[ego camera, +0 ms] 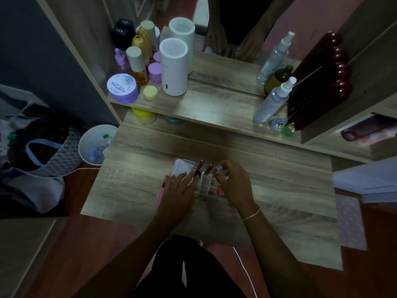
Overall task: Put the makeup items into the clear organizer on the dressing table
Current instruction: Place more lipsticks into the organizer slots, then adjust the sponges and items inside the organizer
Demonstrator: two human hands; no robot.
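The clear organizer [205, 186] stands on the wooden dressing table [279, 190], between my two hands. A white flat item [180, 167] lies in its left part, and dark lipstick-like tubes [202, 163] stand in the middle slots. My left hand [182, 186] rests on the organizer's left side, fingers spread over it, with a pink item [161, 193] partly under it. My right hand [233, 179] is at the organizer's right side, fingers pinched on a small clear-topped item [219, 168]. Something pinkish-red [221, 192] shows beneath the right hand.
A raised shelf at the back holds a purple jar [122, 88], bottles [137, 65], a white cylinder device [174, 69], a spray bottle [274, 100] and small figurines [287, 129]. A mirror stands behind. A white bin [97, 145] and bags sit on the floor to the left.
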